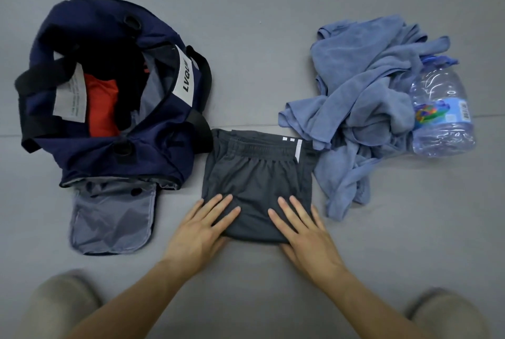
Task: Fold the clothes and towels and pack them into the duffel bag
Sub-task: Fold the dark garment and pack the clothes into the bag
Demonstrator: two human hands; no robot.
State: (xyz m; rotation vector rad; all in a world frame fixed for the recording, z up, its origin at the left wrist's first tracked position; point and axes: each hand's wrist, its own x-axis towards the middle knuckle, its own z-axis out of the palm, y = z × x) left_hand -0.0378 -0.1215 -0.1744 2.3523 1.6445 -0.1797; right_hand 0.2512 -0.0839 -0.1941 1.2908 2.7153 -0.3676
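Our left hand (200, 229) and right hand (302, 229) press the shorts (257, 174), fingers spread flat; cloth beyond them may unfold when lifted.

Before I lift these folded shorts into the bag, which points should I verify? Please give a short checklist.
1. Shorts folded compact: ok.
2. Grip on shorts: not ok; left hand and right hand lie flat on them, fingers straight.
3. Bag open: ok.
4. Room left in bag: cannot tell; an orange garment already lies inside.
5. Towels folded: not ok, a crumpled heap.
6. Path to bag free: ok; bottle lies at the right, beside the towels.
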